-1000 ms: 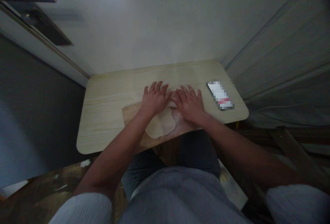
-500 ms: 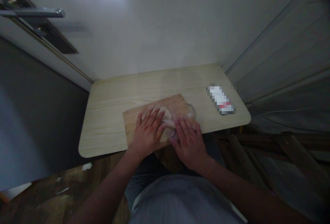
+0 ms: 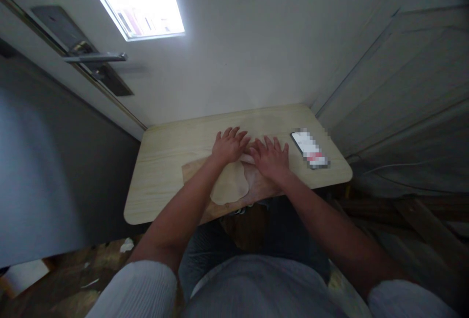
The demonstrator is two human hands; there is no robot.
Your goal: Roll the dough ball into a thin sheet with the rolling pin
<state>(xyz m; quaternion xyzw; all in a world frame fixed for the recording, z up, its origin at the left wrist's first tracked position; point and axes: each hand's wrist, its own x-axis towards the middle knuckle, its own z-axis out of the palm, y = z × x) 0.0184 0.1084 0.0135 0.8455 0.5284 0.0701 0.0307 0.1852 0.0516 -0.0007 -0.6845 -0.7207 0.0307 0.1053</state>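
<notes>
At frame centre, the left hand and right hand lie flat, fingers spread, over a pale rolling pin, probably letting it turn freely. Below, flattened dough rests on a wooden board.

Smooth matt dough, wooden board

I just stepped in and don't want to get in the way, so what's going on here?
A person has both hands, left and right, palms down with fingers spread, over a rolling pin; only a short piece of it shows between them. A flattened sheet of dough lies on a wooden cutting board, on the person's side of the pin. The board rests on a small table, with a phone lying to the right.
</notes>
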